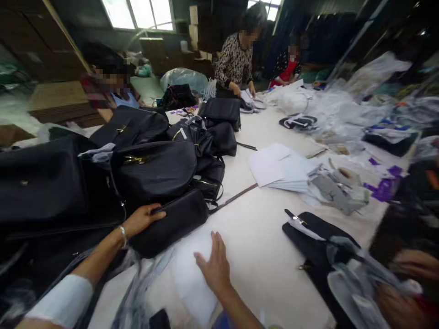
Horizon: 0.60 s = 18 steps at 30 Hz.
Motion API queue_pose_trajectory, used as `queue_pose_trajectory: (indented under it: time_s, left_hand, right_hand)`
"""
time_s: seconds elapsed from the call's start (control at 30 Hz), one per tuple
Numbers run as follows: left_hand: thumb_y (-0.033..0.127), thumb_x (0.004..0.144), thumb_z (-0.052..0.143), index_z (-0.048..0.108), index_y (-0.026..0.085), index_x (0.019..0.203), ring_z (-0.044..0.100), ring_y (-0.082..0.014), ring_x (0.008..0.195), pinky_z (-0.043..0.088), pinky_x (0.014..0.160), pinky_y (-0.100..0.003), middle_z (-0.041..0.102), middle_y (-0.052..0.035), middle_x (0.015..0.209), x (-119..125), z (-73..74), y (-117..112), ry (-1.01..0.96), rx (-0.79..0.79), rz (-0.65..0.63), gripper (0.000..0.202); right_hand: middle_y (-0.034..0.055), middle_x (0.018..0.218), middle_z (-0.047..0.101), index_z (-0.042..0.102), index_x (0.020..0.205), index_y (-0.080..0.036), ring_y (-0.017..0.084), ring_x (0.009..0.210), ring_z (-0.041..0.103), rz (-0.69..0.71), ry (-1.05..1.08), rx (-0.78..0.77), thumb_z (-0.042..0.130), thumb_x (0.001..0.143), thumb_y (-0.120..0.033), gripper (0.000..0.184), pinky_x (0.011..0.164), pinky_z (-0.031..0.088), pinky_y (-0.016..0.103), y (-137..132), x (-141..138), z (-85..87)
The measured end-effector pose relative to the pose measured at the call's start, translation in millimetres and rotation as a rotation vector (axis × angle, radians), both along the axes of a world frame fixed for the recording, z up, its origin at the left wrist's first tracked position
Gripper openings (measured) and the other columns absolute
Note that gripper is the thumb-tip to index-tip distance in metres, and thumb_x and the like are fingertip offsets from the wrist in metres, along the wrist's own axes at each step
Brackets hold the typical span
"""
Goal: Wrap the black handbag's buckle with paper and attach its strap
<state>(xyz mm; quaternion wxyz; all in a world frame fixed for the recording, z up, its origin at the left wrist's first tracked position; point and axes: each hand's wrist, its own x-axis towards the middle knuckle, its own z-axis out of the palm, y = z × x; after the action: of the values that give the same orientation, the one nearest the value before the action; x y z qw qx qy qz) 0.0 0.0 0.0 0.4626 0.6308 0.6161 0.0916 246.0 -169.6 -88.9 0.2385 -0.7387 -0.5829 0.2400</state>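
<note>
Head view: left hand (146,222) grips black bag (178,220) by its upper edge. Right hand (216,267) open, thumb apart from fingers, at white sheet (192,278); contact cannot be told. Heaped black bags (157,167) lie beyond and left of left hand. Stacked white paper (267,165) beyond right hand; co-worker's hand (398,306) well to its right.

No lettering, brand, number or sign can be read. A small metal fitting (24,183) is borne by the large black bag (44,169) toward the left edge of the tabletop (260,228), and a white tag (183,133) by a bag farther in; any print is too small to be made out.
</note>
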Motion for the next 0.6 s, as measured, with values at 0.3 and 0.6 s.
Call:
queue_pose_trajectory:
  time_s: [0.3, 0.6]
  left_hand:
    - [0.061, 0.063, 0.069, 0.068, 0.019, 0.107, 0.067, -0.0310, 0.098, 0.051, 0.093, -0.043, 0.075, -0.0072, 0.098, 3, -15.9, -14, -0.281, -0.188, 0.099, 0.061]
    - [0.052, 0.061, 0.077, 0.068, 0.018, 0.103, 0.071, -0.0295, 0.085, 0.058, 0.081, -0.039, 0.076, -0.0082, 0.091, -12, 4.5, 15, -0.402, -0.286, 0.204, 0.055]
  right_hand:
    - [0.0181, 0.132, 0.045, 0.023, 0.145, -0.014, 0.032, 0.113, 0.055, -0.063, 0.119, -0.220, 0.054, 0.080, -0.051, 0.081, 0.090, 0.048, 0.044, -3, -2, 14.3]
    - [0.0157, 0.133, 0.043, 0.022, 0.144, -0.014, 0.032, 0.119, 0.050, -0.147, 0.214, -0.196, 0.059, 0.076, -0.042, 0.083, 0.095, 0.046, 0.043, 21, -15, 11.3]
